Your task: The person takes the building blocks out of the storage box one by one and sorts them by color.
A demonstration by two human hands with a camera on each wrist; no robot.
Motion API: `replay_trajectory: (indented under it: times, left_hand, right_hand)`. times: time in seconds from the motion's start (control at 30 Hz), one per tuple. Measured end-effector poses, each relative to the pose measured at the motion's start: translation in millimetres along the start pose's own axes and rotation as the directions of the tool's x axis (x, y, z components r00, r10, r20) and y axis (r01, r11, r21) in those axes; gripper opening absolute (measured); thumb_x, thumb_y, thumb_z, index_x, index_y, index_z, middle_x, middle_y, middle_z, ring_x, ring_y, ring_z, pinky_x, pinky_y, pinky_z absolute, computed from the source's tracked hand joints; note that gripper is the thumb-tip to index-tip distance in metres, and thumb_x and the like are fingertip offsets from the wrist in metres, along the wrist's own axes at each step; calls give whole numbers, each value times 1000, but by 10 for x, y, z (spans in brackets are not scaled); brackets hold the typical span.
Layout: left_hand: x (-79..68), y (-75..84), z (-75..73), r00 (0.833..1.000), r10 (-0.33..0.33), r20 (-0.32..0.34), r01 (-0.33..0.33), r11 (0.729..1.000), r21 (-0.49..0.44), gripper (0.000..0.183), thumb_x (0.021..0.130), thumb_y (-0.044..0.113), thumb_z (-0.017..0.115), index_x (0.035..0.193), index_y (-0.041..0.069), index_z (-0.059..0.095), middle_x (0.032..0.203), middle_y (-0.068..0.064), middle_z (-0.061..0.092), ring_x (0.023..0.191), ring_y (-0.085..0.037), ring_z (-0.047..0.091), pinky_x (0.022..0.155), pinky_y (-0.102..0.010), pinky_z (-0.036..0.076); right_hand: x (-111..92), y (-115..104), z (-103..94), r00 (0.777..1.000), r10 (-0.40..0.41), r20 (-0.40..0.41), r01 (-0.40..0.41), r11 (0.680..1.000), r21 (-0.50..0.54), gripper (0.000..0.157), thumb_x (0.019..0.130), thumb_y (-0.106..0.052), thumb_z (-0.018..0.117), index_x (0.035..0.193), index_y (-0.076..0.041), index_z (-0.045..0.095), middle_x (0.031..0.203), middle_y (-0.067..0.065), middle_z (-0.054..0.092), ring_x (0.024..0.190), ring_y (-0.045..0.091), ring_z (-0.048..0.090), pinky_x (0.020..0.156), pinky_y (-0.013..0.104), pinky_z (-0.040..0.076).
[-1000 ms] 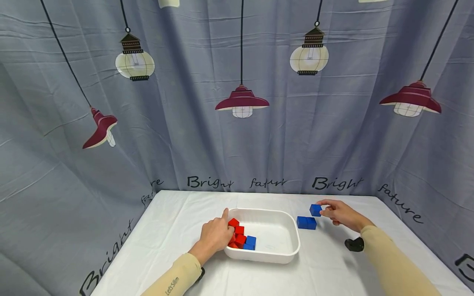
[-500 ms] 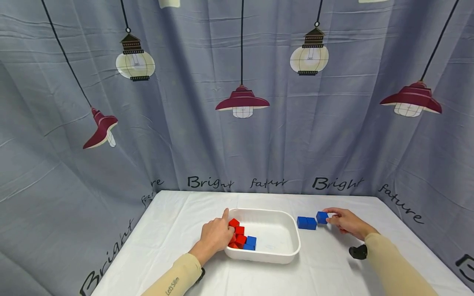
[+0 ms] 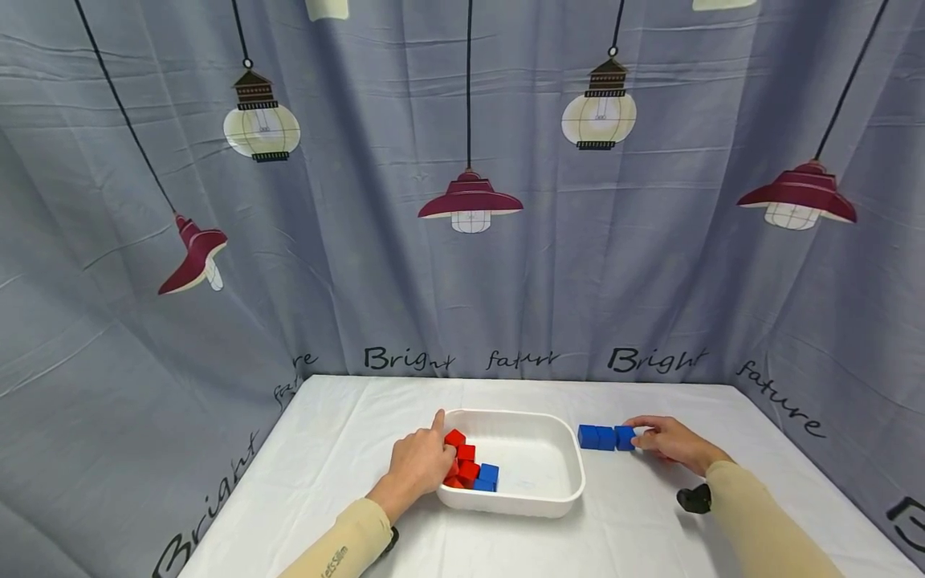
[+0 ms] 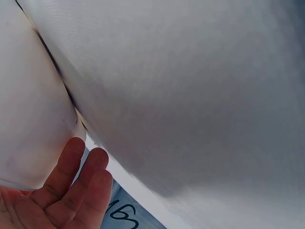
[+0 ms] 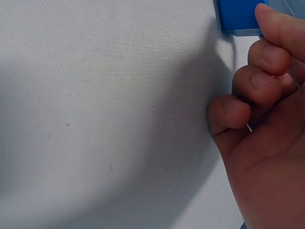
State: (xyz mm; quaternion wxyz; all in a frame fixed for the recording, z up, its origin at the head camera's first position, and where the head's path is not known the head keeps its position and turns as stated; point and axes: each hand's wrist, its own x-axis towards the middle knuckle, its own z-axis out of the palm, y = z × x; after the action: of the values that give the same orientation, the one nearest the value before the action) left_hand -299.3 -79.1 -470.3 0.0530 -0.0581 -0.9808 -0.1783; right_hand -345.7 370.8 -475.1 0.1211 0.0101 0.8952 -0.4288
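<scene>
My left hand (image 3: 421,461) grips the left end of a white plastic tray (image 3: 520,504), with the index finger along the rim. In the left wrist view, several fingers (image 4: 71,183) lie against the tray's outer wall (image 4: 33,105). Inside that end are several red cubes (image 3: 468,471) and a pair of blue cubes (image 3: 488,474), partly hidden by the hand. Right of the tray, my right hand (image 3: 672,441) pinches a blue cube (image 3: 625,438) between thumb and finger, at the right end of a row with two other blue cubes (image 3: 596,437). The right wrist view shows the thumb on this cube (image 5: 240,16).
A white cloth (image 3: 636,514) covers the table. Behind it hangs a grey-blue curtain (image 3: 347,265) printed with lamps and lettering. The tray's raised wall stands just left of the blue row.
My right hand has moved the blue cube from behind the row, first rightward and nearer, then leftward to the row's right end. The left hand stays on the tray.
</scene>
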Motion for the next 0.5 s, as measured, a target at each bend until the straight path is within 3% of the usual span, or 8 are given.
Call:
replay_trajectory:
  times: [0.17,0.5]
  left_hand:
    - [-10,-6,7,1000,-3,6,3,1000,-1,68,94,31,57,154,5,38,65,0,55,60,-19,52,60,-36,46]
    - [11,-2,0,1000,-3,-5,3,1000,6,68,93,31,58,154,5,40,72,-1,61,64,-19,55,66,-40,52]
  right_hand:
    - [-3,2,37,1000,18,-9,-18,1000,-21,47,93,-19,69,137,-5,58,86,6,48,72,22,46,62,32,37]
    - [-9,-21,52,1000,12,-18,-12,999,-30,48,92,-21,70,137,-5,59,85,6,49,71,21,46,61,30,37]
